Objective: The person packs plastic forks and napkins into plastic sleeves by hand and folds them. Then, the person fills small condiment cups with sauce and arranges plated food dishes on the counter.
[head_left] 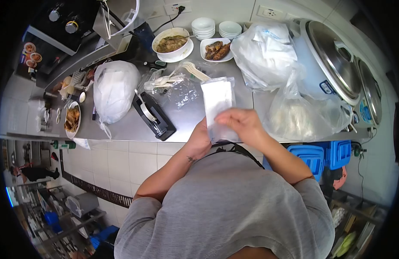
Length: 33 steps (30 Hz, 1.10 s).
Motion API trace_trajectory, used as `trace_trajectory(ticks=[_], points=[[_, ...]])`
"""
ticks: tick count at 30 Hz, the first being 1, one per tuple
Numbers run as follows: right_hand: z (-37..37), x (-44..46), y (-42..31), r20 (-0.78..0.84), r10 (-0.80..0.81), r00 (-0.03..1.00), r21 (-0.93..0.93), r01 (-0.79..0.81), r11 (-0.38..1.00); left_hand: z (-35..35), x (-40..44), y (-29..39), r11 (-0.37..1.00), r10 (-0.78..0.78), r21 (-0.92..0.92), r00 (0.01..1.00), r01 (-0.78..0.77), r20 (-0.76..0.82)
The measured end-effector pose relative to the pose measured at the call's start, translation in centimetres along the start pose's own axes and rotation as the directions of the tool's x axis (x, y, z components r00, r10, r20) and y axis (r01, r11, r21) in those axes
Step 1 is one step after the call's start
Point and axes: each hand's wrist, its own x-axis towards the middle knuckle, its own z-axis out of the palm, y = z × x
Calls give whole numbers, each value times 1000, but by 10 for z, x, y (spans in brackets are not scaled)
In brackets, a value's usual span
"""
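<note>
A white packet in a clear plastic sleeve [217, 97] is held upright over the counter's front edge. My left hand [201, 139] grips its lower left side, the fingers partly hidden behind it. My right hand [240, 124] pinches the packet's lower right part between thumb and fingers. Just beyond the packet lie wooden cutlery pieces [194, 70] and clear plastic wrapping [182, 93]. To the left, a black tape dispenser [154, 116] stands on the steel counter [186, 125].
White plastic bags [116, 93] [268, 56] stand left and right. At the back are a bowl of food [170, 42], a plate of fried pieces [216, 50] and stacked white bowls [203, 27]. Large lidded pots [331, 56] fill the right. A person [37, 173] is far off left.
</note>
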Motion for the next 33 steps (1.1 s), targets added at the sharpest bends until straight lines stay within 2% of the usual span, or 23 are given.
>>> trace_trajectory(ticks=[4,7,10,12,13,15,16,18,21,24,27,30,33], points=[[26,25,-1,-99,107,989,89,-99,991,-26,-11,20,995,-71,82,995,65,76],[50,33,-3,-166,140,976,125,-120,985,-41,-28,38,966,-118,-203,972,159,201],[70,38,-8,-209,119,971,77,-105,991,-49,-40,57,906,-53,-386,954,171,296],[82,41,1,-216,71,974,40,-64,997,-56,-42,57,999,-26,36,989,21,145],[88,42,5,-271,66,960,107,-38,993,-60,-42,57,966,16,258,997,-35,78],[99,45,12,-376,64,924,234,28,972,-72,-42,59,997,-2,83,1000,3,-12],[100,45,10,-397,28,917,227,68,971,-77,-43,62,1000,-16,-6,998,15,-59],[98,38,6,-432,-42,901,214,147,966,-84,-48,69,997,38,-63,994,-45,-107],[101,17,8,-200,42,979,100,-22,995,-95,-53,77,993,104,-45,988,-110,-113],[113,15,28,-131,118,984,54,-111,992,-99,-53,83,993,77,-78,992,-85,-101],[110,22,27,-109,259,960,287,-219,933,-104,-53,88,984,95,-136,986,-113,-136],[116,33,14,-231,239,943,332,-154,931,-114,-52,84,998,58,0,988,-58,-143],[125,51,5,-110,318,942,322,-269,908,-118,-49,79,982,18,187,998,-6,-64]])
